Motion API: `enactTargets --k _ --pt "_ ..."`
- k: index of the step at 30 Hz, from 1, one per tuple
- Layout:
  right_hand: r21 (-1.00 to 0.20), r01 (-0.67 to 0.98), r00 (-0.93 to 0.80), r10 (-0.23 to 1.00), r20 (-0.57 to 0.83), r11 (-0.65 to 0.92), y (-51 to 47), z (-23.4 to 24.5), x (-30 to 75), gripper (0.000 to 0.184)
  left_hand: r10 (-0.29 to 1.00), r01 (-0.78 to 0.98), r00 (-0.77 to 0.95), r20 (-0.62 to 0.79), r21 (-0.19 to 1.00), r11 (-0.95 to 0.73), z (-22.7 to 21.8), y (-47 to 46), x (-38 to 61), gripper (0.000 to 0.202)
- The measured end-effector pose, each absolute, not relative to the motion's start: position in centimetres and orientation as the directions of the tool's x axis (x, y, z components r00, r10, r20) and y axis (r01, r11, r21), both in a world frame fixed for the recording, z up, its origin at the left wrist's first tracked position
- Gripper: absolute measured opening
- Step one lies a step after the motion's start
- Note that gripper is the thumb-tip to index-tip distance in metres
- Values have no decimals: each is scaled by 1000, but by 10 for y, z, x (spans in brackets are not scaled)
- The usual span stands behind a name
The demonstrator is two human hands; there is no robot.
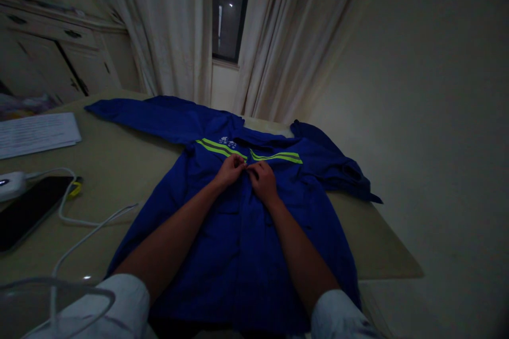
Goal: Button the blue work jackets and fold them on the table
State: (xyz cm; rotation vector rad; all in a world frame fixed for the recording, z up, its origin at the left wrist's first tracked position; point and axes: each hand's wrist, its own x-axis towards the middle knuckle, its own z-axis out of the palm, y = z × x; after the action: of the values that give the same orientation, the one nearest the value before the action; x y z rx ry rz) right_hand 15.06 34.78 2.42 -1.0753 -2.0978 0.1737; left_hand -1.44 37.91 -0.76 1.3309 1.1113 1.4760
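A blue work jacket (238,243) with yellow-green reflective stripes lies spread face up on a beige table (119,164). Its sleeves stretch out to the left and right. My left hand (229,169) and my right hand (261,179) meet at the jacket's front opening just below the stripes. Both pinch the fabric edges there, fingers closed and touching. Whether a button sits between the fingers is too dark to tell.
A stack of papers (37,133) lies at the table's far left. A dark phone (27,209) and a white charger with its cable (79,222) lie nearer. Curtains (175,26) and a window stand behind. The table's right edge (393,243) is close to the jacket.
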Motion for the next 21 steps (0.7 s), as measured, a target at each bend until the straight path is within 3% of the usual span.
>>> enactTargets --k 4,7,14,21 --pt "-678 537 -209 858 470 502 352 16 149 12 951 91 -48 304 950 -299 -13 377 -13 15" --pt "-713 551 -170 895 412 433 353 14 147 13 956 154 -53 288 948 -277 -16 376 -13 15" --pt "-402 772 -279 830 483 493 343 26 143 7 964 28 -87 250 968 -249 -8 377 -13 20" --pt "-189 810 -404 762 506 556 346 27 149 14 978 -43 8 208 977 -208 -4 376 -18 28"
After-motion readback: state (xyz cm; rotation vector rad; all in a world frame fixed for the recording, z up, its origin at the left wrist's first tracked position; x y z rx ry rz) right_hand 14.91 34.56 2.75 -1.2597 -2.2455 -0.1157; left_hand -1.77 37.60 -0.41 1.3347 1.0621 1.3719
